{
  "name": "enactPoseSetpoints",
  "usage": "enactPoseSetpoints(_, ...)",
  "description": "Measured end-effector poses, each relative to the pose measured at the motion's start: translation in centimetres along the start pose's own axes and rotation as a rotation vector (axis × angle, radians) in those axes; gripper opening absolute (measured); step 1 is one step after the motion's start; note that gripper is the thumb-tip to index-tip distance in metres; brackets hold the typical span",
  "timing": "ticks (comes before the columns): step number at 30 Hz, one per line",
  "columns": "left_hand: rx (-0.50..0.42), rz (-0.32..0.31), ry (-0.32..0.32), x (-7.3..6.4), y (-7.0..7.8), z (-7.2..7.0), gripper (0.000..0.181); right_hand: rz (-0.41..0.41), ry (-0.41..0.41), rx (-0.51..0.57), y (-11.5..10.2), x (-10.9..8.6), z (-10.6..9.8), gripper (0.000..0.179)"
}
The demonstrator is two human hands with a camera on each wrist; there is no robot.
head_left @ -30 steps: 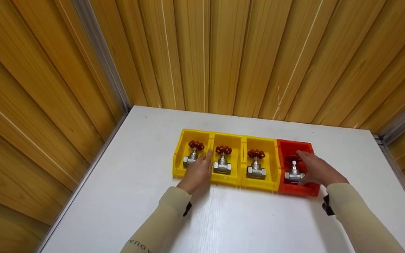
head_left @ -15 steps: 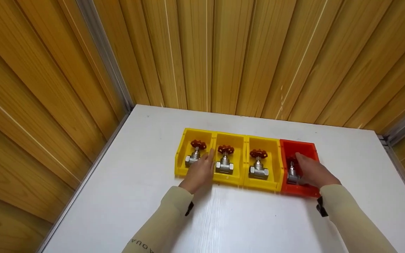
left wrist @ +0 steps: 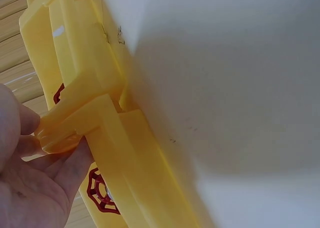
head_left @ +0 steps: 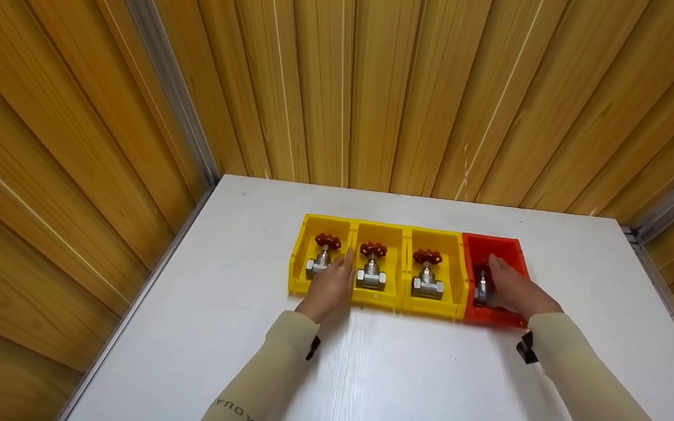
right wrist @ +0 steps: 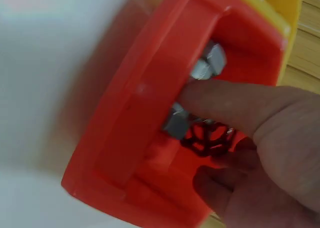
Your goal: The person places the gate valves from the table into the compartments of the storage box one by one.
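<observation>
Three yellow bins stand in a row, joined side to side with a red bin [head_left: 499, 244] at the right end. Each holds a metal valve with a red handwheel. My left hand [head_left: 328, 287] pinches the front of the shared wall [left wrist: 75, 120] between the two leftmost yellow bins, thumb on one side and fingers on the other. Inside the red bin, my right hand [head_left: 515, 289] grips a valve [right wrist: 176, 122], its thumb over the metal body and its fingers by the handwheel [right wrist: 207, 142]. Part of this valve is hidden behind the hand.
One valve [head_left: 319, 263] lies in the left yellow bin, partly behind my left hand. Others, a valve [head_left: 371, 272] and a valve [head_left: 427, 280], lie in the middle bins. The white table [head_left: 395, 368] meets wood-patterned panels [head_left: 372, 88] behind and at the sides.
My right hand has moved left and further into the red bin, closing round the valve. That valve has turned and shifted slightly left. My left hand stays at the same wall.
</observation>
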State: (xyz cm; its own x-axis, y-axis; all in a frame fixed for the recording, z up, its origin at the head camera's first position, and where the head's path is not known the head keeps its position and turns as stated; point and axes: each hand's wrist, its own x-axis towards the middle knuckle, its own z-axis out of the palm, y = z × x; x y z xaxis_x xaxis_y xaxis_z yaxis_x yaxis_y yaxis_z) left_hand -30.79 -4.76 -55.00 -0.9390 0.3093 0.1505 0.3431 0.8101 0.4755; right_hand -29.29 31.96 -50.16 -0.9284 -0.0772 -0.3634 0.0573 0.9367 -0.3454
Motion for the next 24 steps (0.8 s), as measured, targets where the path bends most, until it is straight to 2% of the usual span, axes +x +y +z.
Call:
enactPoseSetpoints(4, -0.022, -0.024, -0.006, -0.3, -0.2, -0.2, 0.057, -0.023, 0.039, 0.029, -1.3, -0.8, -0.3, 0.093)
enactPoseSetpoints(8, -0.014, -0.011, 0.002, -0.3, -0.4, -0.3, 0.057, -0.073, 0.116, 0.053, -2.5, -1.7, -0.2, 0.074)
enactPoseSetpoints(12, -0.006, -0.005, 0.017, 0.0, -0.4, -0.3, 0.055, -0.117, 0.196, 0.058, -3.6, -2.3, 0.4, 0.078)
enactPoseSetpoints(16, -0.051, -0.050, -0.023, 0.0, -0.4, -0.5, 0.057, -0.157, 0.245, 0.046, -4.7, -2.5, 1.2, 0.083)
enactPoseSetpoints(19, -0.065, -0.073, -0.036, 0.0, 0.0, -0.7, 0.059, -0.200, 0.311, 0.031, -5.7, -3.0, 1.8, 0.079)
enactPoseSetpoints(22, -0.023, -0.047, -0.018, -0.1, 0.8, -1.0, 0.062, -0.251, 0.362, 0.011, -6.8, -3.7, 2.2, 0.076)
enactPoseSetpoints(24, 0.030, -0.007, -0.025, -0.4, 1.5, -1.4, 0.066, -0.264, 0.356, -0.012, -7.5, -4.3, 2.5, 0.079)
